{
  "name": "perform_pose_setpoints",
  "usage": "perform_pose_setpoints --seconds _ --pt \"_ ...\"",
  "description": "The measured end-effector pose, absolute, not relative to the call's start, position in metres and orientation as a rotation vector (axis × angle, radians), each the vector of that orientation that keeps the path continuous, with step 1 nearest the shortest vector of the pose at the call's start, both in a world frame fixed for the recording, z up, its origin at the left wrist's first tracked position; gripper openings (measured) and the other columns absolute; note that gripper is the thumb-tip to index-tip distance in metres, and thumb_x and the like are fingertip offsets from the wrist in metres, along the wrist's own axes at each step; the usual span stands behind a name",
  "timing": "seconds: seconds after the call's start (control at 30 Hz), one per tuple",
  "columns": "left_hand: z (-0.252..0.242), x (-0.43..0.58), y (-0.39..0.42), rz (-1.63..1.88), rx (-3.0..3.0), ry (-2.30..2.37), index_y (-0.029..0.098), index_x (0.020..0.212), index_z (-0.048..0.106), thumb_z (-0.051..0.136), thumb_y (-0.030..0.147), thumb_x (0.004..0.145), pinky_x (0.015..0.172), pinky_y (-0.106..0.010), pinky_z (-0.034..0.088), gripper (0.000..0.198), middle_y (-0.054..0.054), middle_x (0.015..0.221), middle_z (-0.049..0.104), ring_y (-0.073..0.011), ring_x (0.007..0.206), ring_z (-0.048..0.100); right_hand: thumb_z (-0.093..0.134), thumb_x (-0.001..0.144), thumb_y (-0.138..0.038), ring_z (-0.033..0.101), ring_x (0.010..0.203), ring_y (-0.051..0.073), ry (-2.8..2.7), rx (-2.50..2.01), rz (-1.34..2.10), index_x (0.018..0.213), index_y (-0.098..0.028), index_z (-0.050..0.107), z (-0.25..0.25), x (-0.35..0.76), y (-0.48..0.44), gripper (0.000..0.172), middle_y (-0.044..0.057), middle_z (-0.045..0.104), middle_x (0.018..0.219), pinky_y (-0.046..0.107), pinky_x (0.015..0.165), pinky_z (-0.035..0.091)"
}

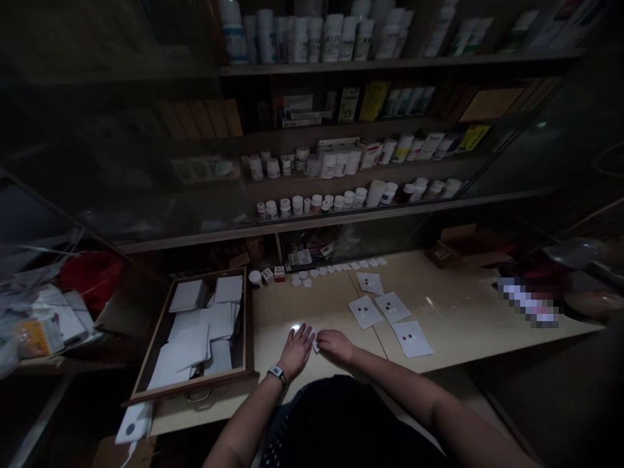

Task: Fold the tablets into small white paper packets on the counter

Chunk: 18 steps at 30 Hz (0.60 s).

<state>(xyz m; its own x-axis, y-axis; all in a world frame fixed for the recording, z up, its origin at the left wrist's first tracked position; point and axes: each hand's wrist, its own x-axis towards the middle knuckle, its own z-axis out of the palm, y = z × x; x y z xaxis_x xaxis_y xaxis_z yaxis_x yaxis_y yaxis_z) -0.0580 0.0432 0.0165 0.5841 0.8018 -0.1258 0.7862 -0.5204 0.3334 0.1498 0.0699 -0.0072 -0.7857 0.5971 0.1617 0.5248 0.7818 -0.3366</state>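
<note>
My left hand (297, 350) rests on the pale counter (316, 312) with its fingers spread, and a wristwatch (277, 374) sits on that wrist. My right hand (335, 345) lies just to its right. A small white paper piece (316, 345) pokes out between the two hands, touching the right fingertips. Whether it is gripped, I cannot tell. To the right lie several white paper sheets (365, 312), each bearing small dark red pills. A row of small white paper squares (331, 270) runs along the counter's back edge.
At the left, a wooden-framed drawer (244, 325) holds stacks of white paper. Glass-fronted shelves of medicine bottles (341, 198) stand behind the counter. Small boxes and a white jar (255, 279) sit at the back, with a cardboard box (468, 247) at the far right.
</note>
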Motion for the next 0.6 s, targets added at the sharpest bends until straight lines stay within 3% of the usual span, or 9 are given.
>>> perform_pose_setpoints --seconds 0.13,0.2,0.33,0.47,0.6 --pt "0.015 -0.06 0.037 0.041 2.453 1.333 0.02 0.145 0.036 0.041 0.017 0.092 0.114 -0.051 0.021 0.053 -0.011 0.155 0.028 -0.027 0.144 0.017 0.046 0.096 -0.024 0.059 0.086 0.019 -2.717 -0.869 0.376 0.084 -0.019 0.068 -0.012 0.149 0.069 0.025 0.007 0.067 0.086 0.03 0.077 0.046" --pt "0.015 -0.06 0.032 0.089 2.435 1.359 0.018 0.141 0.041 0.041 0.014 0.091 0.112 -0.049 0.026 0.051 -0.013 0.15 0.037 -0.0274 0.139 0.028 0.047 0.096 -0.026 0.059 0.082 0.019 -2.749 -0.889 0.37 0.083 -0.019 0.068 -0.014 0.147 0.069 0.026 0.007 0.067 0.082 0.03 0.075 0.047" --pt "0.021 -0.056 0.025 0.213 2.387 1.304 0.021 0.121 0.059 0.04 0.016 0.093 0.099 -0.04 0.041 0.035 -0.01 0.116 0.062 -0.024 0.113 0.05 0.047 0.095 -0.025 0.059 0.079 0.019 -2.686 -0.963 0.43 0.086 -0.019 0.069 -0.014 0.143 0.067 0.025 0.006 0.067 0.081 0.03 0.074 0.046" --pt "0.028 -0.049 0.031 0.288 2.246 1.387 0.021 0.101 0.067 0.047 0.019 0.092 0.088 -0.034 0.046 0.022 -0.007 0.102 0.063 -0.0219 0.103 0.052 0.047 0.094 -0.024 0.06 0.082 0.019 -2.549 -1.058 0.553 0.088 -0.019 0.069 -0.008 0.14 0.063 0.024 0.007 0.068 0.083 0.029 0.074 0.046" --pt "0.031 -0.043 0.041 0.33 2.167 1.448 0.02 0.091 0.068 0.044 0.018 0.093 0.087 -0.032 0.045 0.025 -0.007 0.097 0.063 -0.0207 0.1 0.053 0.052 0.091 -0.025 0.059 0.087 0.02 -2.46 -1.112 0.624 0.093 -0.018 0.069 0.0 0.14 0.064 0.018 0.008 0.067 0.089 0.029 0.078 0.045"
